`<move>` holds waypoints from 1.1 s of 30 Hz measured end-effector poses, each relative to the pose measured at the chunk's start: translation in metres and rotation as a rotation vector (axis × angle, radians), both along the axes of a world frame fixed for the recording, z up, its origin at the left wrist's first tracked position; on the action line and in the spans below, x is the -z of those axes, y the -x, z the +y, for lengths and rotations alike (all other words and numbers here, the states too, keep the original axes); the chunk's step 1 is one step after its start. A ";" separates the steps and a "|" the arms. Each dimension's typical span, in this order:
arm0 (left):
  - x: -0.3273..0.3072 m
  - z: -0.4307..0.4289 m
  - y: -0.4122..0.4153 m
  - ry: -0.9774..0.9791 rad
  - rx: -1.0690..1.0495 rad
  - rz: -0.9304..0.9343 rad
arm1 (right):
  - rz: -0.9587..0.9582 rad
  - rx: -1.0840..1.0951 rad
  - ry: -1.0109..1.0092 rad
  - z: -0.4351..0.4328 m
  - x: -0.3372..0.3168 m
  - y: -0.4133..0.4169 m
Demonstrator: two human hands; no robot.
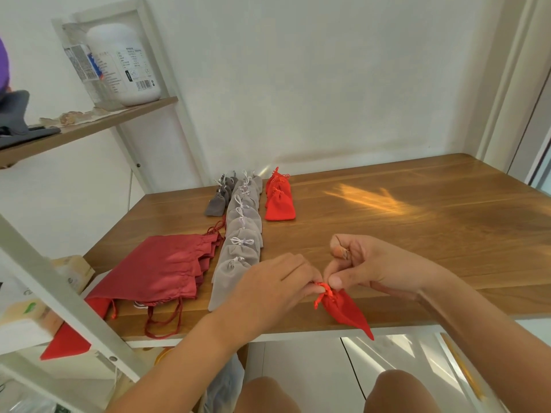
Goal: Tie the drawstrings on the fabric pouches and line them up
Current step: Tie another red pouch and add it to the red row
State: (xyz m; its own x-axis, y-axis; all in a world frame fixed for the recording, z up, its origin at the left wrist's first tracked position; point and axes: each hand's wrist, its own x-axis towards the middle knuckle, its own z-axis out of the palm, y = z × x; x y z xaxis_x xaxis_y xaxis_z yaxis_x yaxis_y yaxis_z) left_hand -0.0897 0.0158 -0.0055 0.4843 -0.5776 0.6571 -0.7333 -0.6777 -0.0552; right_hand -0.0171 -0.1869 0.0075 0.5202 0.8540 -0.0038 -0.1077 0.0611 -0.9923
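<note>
Three rows of little pouches lie on the wooden table (417,228), says one. What else is around?

The middle row is light grey pouches (243,231), says the other. Dark grey pouches (219,201) are just left of it at the far end, and red pouches (279,201) are on its right. A pile of big dark red bags (161,266) lies left of the grey row. A white jar (125,64) stands up on a shelf (89,126).

Does anything get in the way?

Yes. A white shelf post (59,293) slants across the left side and hides part of the big bags. The left hand (277,281) covers the near end of the light grey row.

Where is the pouch being tied?

The small red pouch (346,311) is at the near edge of the table, between both hands.

Which way does it point?

Its neck is up by the fingers. Its long side slants down to the right, and the bottom corner sticks out past the table edge.

And the hands?

The left hand pinches the red string (323,289) at the neck, fingers curled. The right hand (366,263) pinches it too, with thumb and finger, other fingers curled up.
</note>
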 end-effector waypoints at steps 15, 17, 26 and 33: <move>-0.011 -0.001 0.021 0.130 0.111 0.021 | -0.042 -0.076 -0.121 0.002 -0.007 0.018; -0.012 0.000 0.024 0.122 0.116 -0.004 | -0.024 -0.103 -0.152 0.005 -0.008 0.019; -0.013 0.014 0.030 0.087 0.089 -0.024 | -0.156 -0.071 -0.109 0.018 -0.012 0.023; -0.014 0.013 0.032 0.056 0.132 -0.024 | -0.102 -0.159 -0.121 0.021 -0.009 0.022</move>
State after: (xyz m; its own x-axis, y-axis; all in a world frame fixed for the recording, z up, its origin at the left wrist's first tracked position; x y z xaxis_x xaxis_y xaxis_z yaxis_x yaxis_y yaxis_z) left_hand -0.1220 0.0290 0.0081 0.3904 -0.5974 0.7005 -0.8149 -0.5783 -0.0390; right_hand -0.0395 -0.1657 0.0160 0.3711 0.9164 0.1499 -0.0246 0.1710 -0.9850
